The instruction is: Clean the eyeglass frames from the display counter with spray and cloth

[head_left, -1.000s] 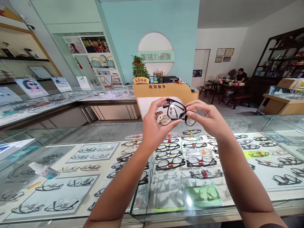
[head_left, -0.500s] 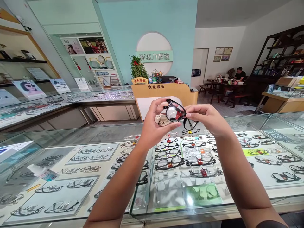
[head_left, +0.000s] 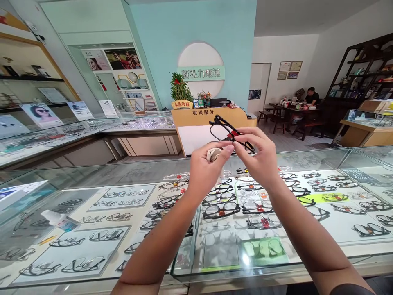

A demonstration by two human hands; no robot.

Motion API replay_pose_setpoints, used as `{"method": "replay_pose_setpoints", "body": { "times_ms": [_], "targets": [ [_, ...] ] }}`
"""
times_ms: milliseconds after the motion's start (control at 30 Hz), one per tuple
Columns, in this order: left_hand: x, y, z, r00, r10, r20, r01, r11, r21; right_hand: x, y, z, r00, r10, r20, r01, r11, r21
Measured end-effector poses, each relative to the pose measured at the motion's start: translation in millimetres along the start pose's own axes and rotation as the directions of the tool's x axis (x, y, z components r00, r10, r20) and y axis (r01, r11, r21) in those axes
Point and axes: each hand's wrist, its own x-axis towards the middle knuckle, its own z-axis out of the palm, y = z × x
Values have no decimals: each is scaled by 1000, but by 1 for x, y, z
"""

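Black-framed eyeglasses (head_left: 225, 121) are held up above the glass counter, tilted, with a red tag on a lens. My right hand (head_left: 259, 153) is closed on them, its fingers and thumb around the near end of the frame. A bunched beige cloth (head_left: 214, 154) sits in the curl of my left hand (head_left: 205, 168). The thumb and forefinger of that hand meet at the lower edge of the eyeglasses, by the right fingertips; whether they grip the frame is hard to see.
Below my arms is a glass display counter (head_left: 219, 268) holding rows of eyeglasses. A white spray bottle (head_left: 61, 221) lies at the left near a yellow pencil-like stick (head_left: 47, 240). Ahead stands a wooden cashier desk (head_left: 184, 119). A person (head_left: 311, 97) sits at a far table.
The eyeglasses have turned and risen slightly, from lens facing me to a slanted edge-on pose. My left hand has moved from the lens to the frame's lower edge, and the right fingers have shifted their hold.
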Motion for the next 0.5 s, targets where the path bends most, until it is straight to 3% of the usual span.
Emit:
{"method": "replay_pose_setpoints", "body": {
  "times_ms": [167, 300, 500],
  "targets": [
    [6, -8, -1, 989, -98, -112, 90, 993, -70, -8, -1, 12, 995, -101, 8, 101, 991, -82],
    [9, -15, 2, 987, -135, -86, 122, 982, -146, -13, 0, 19, 990, -117, -85, 110, 991, -74],
    [10, -21, 5, 980, -169, -108, 136, 957, -257, -18, -5, 25, 993, -105, -45, 100, 990, -96]
  ]
}}
